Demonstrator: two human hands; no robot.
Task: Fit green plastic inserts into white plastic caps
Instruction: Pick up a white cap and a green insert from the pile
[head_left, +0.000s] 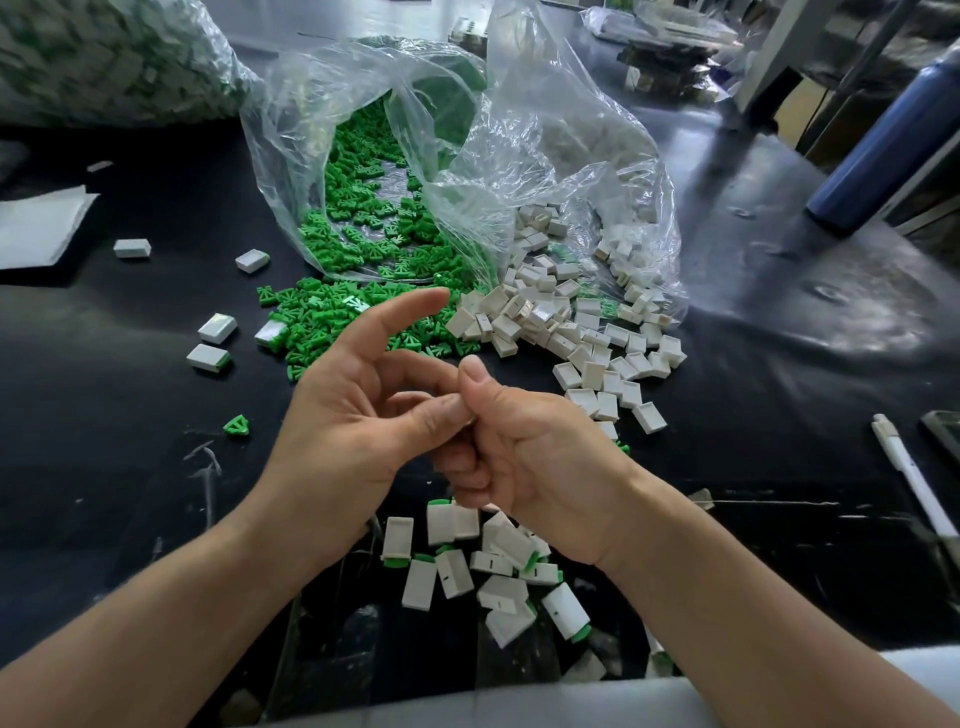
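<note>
I hold left hand and right hand together above the finished caps, presumably for a short drop; grip narrow, contents hidden, cannot tell.

The table is black, scuffed with pale scratches. Bright green inserts spill from a clear bag; beside them lie plain white caps. The nearer caps are white with a green edge and a small black slit mark. The bottle is dark blue, the pen white.
</note>
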